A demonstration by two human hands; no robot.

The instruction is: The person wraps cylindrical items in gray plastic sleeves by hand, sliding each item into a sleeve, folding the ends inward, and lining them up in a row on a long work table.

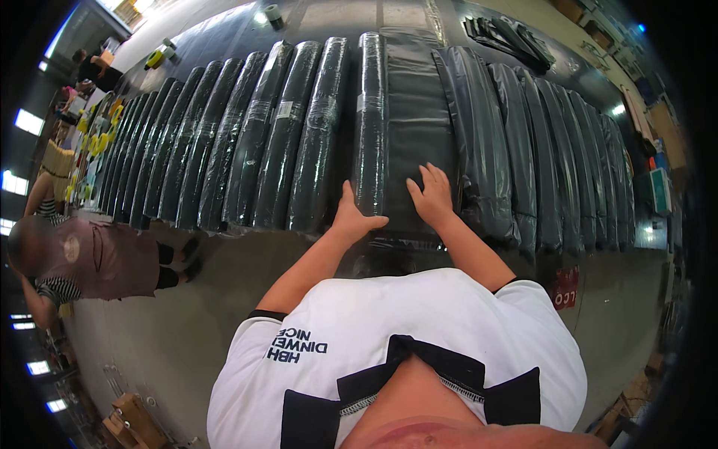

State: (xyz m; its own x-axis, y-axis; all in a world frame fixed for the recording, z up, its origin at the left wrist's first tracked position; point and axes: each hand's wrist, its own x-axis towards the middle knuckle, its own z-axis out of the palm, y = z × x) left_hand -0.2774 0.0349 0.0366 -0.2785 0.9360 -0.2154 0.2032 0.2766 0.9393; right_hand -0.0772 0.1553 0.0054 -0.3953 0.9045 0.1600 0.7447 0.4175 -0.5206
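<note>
In front of me lies a long black roll in shiny clear film (372, 127), its near end toward my body. My left hand (351, 215) is at that near end, its fingers stretched along the left side and its thumb pointing across the end. A flat black sheet or sleeve (419, 112) lies just right of the roll, lightly creased. On its near right part rests my right hand (432, 198), fingers apart and holding nothing. Whether the sheet is joined to the roll, I cannot tell.
Several film-wrapped black rolls (318, 135) line the table leftward. Several black folded bundles (482, 150) lie to the right. Black pieces (508, 41) and a tape roll (273, 15) sit on the far side. Another person in an apron (112, 258) stands at the left.
</note>
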